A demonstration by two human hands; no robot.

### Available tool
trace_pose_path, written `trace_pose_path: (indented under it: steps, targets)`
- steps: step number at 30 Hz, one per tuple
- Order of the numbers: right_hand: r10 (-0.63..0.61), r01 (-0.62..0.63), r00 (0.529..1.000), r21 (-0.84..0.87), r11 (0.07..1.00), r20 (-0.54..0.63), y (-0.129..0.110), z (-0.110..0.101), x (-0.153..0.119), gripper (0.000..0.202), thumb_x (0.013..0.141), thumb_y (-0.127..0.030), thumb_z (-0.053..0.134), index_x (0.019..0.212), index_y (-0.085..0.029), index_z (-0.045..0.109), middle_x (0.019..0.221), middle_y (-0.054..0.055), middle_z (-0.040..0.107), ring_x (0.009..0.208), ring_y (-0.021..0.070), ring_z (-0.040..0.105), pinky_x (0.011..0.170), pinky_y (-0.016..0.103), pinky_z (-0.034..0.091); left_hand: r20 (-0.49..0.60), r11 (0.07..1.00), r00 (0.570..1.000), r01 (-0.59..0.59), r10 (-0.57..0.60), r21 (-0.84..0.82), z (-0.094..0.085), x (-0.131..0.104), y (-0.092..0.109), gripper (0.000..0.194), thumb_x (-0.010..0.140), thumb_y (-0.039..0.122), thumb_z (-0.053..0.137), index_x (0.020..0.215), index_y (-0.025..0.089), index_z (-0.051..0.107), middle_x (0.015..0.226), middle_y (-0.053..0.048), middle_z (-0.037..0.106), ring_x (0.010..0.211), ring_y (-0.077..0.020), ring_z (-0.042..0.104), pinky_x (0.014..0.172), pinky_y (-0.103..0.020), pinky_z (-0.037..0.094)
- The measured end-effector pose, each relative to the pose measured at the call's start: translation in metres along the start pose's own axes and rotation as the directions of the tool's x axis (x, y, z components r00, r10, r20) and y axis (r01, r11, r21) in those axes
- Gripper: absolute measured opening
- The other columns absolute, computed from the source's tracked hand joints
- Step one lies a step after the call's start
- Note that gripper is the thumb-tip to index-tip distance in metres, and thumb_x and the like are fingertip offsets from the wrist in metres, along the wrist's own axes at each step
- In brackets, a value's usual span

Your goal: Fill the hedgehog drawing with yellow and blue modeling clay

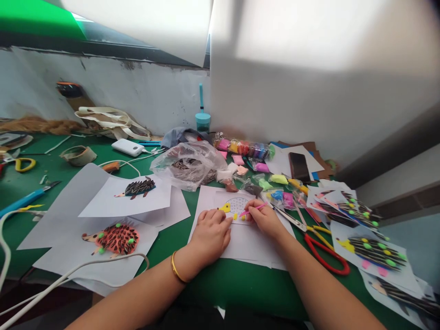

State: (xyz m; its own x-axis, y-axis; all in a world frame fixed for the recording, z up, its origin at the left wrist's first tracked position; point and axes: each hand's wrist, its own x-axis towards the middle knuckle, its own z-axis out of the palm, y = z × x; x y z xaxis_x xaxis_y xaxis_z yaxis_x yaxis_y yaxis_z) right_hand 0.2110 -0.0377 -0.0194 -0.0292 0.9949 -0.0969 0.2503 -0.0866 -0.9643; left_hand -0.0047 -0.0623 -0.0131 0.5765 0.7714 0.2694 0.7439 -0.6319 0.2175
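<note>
On a small sheet of paper is a hedgehog drawing with a yellow clay head and yellow clay feet. My left hand lies over the paper's left side, fingers loosely stretched and nothing seen in them. My right hand pinches a thin pink modelling tool, its tip close to the feet. Larger white sheets lie underneath. Packets of coloured clay are spread just beyond the drawing.
Red-and-yellow scissors lie right of my right hand. Hedgehog pictures are stacked at the right; others lie left, crossed by a white cable. Behind are a plastic bag of seeds, a phone and a power bank.
</note>
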Motion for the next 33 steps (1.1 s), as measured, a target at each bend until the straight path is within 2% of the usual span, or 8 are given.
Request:
trace_pose_path:
  steps: [5, 11, 17, 21, 27, 33]
  targets:
    - [0.0, 0.001, 1.0, -0.034, 0.999, 0.008, -0.001, 0.0, -0.001, 0.012, 0.08, -0.032, 0.052, 0.082, -0.022, 0.058, 0.06, -0.002, 0.064, 0.058, 0.0169, 0.059, 0.059, 0.029, 0.045, -0.028, 0.998, 1.0, -0.012, 0.01, -0.055, -0.004, -0.001, -0.003, 0.025, 0.093, 0.029, 0.051, 0.114, 0.027, 0.064, 0.109, -0.005, 0.065, 0.111, -0.0246, 0.054, 0.097, -0.045, 0.037]
    - [-0.009, 0.009, 1.0, -0.05, 0.999, 0.014, 0.001, 0.0, -0.001, 0.011, 0.081, -0.03, 0.051, 0.083, -0.022, 0.058, 0.061, -0.002, 0.064, 0.06, 0.0172, 0.06, 0.06, 0.028, 0.044, -0.095, 0.997, 0.995, 0.02, -0.026, -0.068, -0.004, -0.001, -0.007, 0.031, 0.092, 0.019, 0.047, 0.118, 0.021, 0.063, 0.114, -0.008, 0.066, 0.108, -0.024, 0.057, 0.097, -0.044, 0.039]
    - [-0.016, 0.017, 1.0, -0.063, 0.998, 0.013, 0.001, -0.001, -0.001, 0.011, 0.082, -0.029, 0.05, 0.083, -0.022, 0.058, 0.062, -0.002, 0.064, 0.06, 0.017, 0.06, 0.06, 0.028, 0.044, -0.016, 1.0, 1.0, -0.025, 0.025, 0.005, -0.003, -0.002, -0.004, 0.032, 0.089, 0.022, 0.052, 0.119, 0.024, 0.062, 0.114, -0.008, 0.064, 0.114, -0.0266, 0.054, 0.102, -0.047, 0.036]
    - [-0.011, 0.012, 1.0, -0.046, 0.999, 0.016, 0.004, 0.0, 0.0, 0.011, 0.082, -0.031, 0.051, 0.083, -0.022, 0.058, 0.06, -0.002, 0.064, 0.059, 0.0171, 0.059, 0.058, 0.028, 0.044, -0.006, 1.0, 1.0, -0.024, 0.025, 0.018, -0.001, -0.001, -0.003, 0.035, 0.085, 0.02, 0.056, 0.119, 0.024, 0.061, 0.116, -0.008, 0.063, 0.117, -0.0269, 0.053, 0.107, -0.048, 0.032]
    - [-0.002, 0.002, 1.0, -0.032, 0.999, -0.013, -0.002, -0.003, -0.001, 0.013, 0.08, -0.033, 0.053, 0.082, -0.021, 0.059, 0.06, -0.002, 0.063, 0.059, 0.0165, 0.058, 0.059, 0.028, 0.044, -0.022, 1.0, 1.0, -0.005, 0.005, -0.017, 0.0, 0.0, -0.003, 0.036, 0.089, 0.018, 0.05, 0.123, 0.023, 0.059, 0.117, -0.008, 0.065, 0.115, -0.0262, 0.055, 0.099, -0.045, 0.038]
    - [0.051, -0.05, 0.999, 0.07, 0.996, -0.013, -0.011, -0.004, -0.006, 0.02, 0.081, -0.04, 0.054, 0.084, -0.021, 0.058, 0.066, -0.001, 0.063, 0.064, 0.0154, 0.058, 0.062, 0.027, 0.043, -0.042, 0.999, 0.999, -0.016, 0.015, -0.031, -0.001, 0.001, -0.009, 0.039, 0.086, 0.013, 0.049, 0.123, 0.02, 0.059, 0.116, -0.008, 0.068, 0.11, -0.0247, 0.06, 0.095, -0.044, 0.041]
